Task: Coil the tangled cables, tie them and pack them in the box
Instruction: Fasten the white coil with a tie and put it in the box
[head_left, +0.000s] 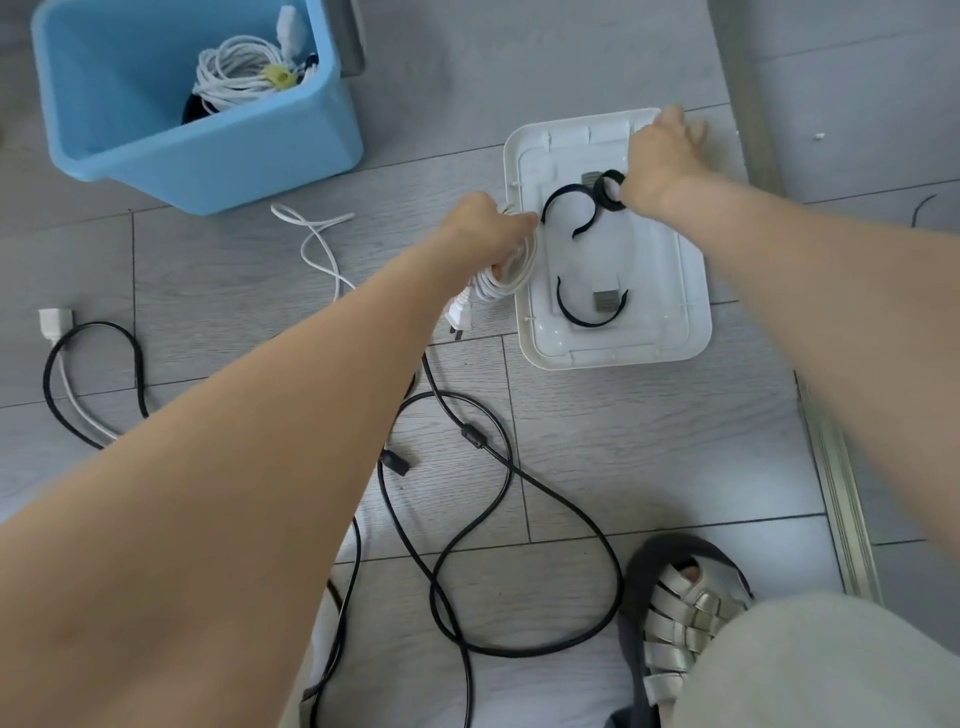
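your left hand grips a coiled white cable, fingers curled round the bundle, held at the left edge of the white lid on the floor. its white plug hangs below the coil. your right hand reaches over the lid's far end and pinches a black strap tie curled into a ring. two more black ties lie open on the lid: one just beside the held ring, one nearer you. the blue box stands well apart at upper left, holding a white coil bound with a yellow tie. loose black cable and a white cable sprawl on the floor. no readable writing or brand marks on any item.
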